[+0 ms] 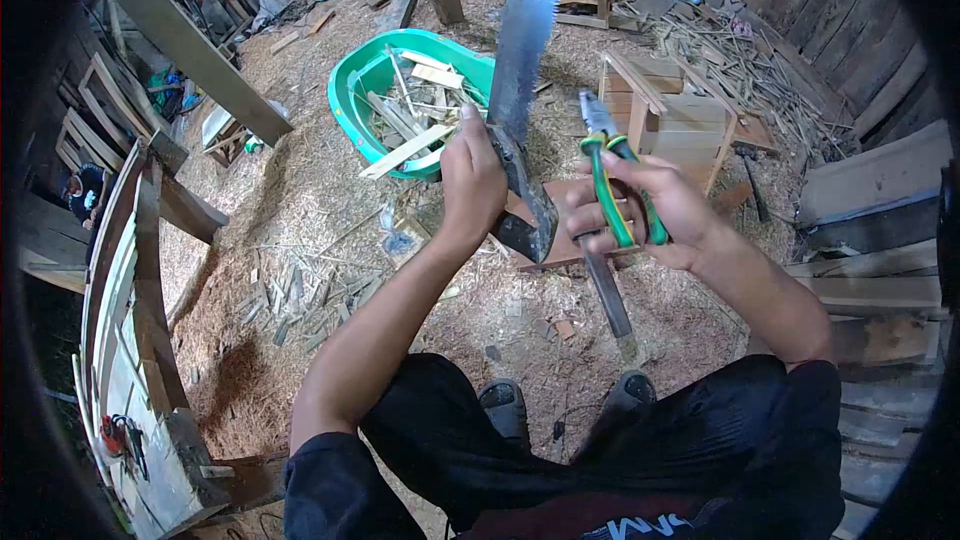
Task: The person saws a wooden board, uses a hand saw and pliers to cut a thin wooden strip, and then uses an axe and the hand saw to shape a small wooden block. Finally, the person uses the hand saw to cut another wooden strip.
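My left hand (474, 176) is closed around the dark handle end of a hand saw (524, 35), whose broad toothed blade points up and away from me. In my right hand (672, 208) is a pair of pliers (606, 170) with green and yellow grips, the metal jaws upward and fingers wrapped about the handles. The pliers are a short way right of the saw, not touching it. Below both hands lies a reddish-brown board (570, 258), partly hidden by the saw handle and my fingers. A dark flat bar (607, 300) slants down from it toward my feet.
A green tub (342, 100) full of wood scraps stands ahead on the left. To the right is a small wooden cabinet (690, 130). Sawdust and offcuts cover the ground. Stacked planks (865, 340) line the right, and a workbench (160, 440) is at left.
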Demonstrator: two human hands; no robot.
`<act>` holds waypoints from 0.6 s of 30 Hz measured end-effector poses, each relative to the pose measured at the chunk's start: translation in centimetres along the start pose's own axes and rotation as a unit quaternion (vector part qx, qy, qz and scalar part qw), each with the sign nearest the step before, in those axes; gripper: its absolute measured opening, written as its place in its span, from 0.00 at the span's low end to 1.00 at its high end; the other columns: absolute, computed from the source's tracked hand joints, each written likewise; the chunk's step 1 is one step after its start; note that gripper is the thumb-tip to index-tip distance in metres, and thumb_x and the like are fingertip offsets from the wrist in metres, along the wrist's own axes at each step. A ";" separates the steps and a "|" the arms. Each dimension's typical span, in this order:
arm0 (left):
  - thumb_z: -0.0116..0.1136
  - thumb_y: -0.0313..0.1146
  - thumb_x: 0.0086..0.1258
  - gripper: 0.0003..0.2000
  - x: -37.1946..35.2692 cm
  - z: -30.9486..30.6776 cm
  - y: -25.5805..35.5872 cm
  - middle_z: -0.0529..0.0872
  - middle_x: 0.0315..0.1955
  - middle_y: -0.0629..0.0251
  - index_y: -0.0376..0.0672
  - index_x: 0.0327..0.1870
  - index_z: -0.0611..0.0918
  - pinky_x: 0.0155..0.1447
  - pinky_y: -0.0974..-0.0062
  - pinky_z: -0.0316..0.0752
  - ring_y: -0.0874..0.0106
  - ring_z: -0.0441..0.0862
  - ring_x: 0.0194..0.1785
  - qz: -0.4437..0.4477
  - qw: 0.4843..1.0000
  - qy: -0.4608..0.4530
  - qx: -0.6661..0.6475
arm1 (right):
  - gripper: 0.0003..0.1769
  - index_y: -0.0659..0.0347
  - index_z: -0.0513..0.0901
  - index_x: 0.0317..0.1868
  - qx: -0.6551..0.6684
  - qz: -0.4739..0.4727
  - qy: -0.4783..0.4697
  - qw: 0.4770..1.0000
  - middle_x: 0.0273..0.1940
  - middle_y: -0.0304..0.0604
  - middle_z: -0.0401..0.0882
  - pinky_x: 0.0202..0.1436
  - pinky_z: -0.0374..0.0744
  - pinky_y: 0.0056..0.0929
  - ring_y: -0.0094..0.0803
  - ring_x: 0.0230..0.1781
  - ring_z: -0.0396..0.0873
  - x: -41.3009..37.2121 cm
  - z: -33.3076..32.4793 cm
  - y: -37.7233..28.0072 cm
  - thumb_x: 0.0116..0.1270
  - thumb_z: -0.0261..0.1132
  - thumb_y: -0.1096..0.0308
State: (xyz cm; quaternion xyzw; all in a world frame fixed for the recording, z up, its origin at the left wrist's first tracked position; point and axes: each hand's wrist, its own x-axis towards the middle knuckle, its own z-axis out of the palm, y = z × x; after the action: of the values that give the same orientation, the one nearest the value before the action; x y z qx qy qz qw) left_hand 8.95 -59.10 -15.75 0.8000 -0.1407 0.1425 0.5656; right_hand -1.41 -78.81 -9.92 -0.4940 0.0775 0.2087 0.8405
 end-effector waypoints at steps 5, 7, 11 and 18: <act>0.29 0.48 0.85 0.31 0.1 0.6 0.0 0.69 0.14 0.50 0.31 0.23 0.71 0.31 0.54 0.61 0.57 0.64 0.20 0.024 0.999 0.025 -0.004 | 0.18 0.64 0.73 0.49 -0.095 0.044 -0.049 0.993 0.33 0.51 0.83 0.29 0.87 0.37 0.39 0.28 0.87 -0.8 1.7 0.7 0.81 0.51 0.55; 0.30 0.47 0.85 0.31 0.4 0.6 0.2 0.68 0.14 0.50 0.30 0.23 0.71 0.30 0.53 0.60 0.58 0.63 0.19 0.024 0.999 0.030 0.000 | 0.21 0.66 0.73 0.44 -0.142 0.059 -0.057 0.986 0.30 0.50 0.82 0.28 0.86 0.37 0.38 0.25 0.86 -1.7 2.8 1.1 0.81 0.49 0.53; 0.30 0.48 0.85 0.32 0.2 0.2 0.2 0.68 0.13 0.52 0.31 0.22 0.71 0.30 0.55 0.60 0.62 0.63 0.19 0.001 1.000 0.025 0.006 | 0.18 0.66 0.71 0.46 -0.009 -0.024 -0.012 1.000 0.34 0.52 0.83 0.29 0.87 0.37 0.41 0.25 0.86 -0.5 1.6 1.4 0.81 0.51 0.56; 0.29 0.48 0.85 0.32 0.3 0.6 0.3 0.69 0.13 0.58 0.32 0.22 0.71 0.29 0.58 0.61 0.65 0.63 0.19 -0.012 0.999 0.036 -0.032 | 0.19 0.65 0.69 0.47 -0.026 -0.054 -0.028 0.998 0.34 0.52 0.82 0.29 0.88 0.37 0.39 0.25 0.86 -0.7 1.9 2.8 0.81 0.52 0.54</act>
State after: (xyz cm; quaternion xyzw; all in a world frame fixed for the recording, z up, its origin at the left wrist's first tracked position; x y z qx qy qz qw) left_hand 9.18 -59.77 -15.55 0.7775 -0.1149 0.1594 0.5974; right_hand -3.36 -76.16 -10.92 -0.5132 0.0213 0.1785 0.8392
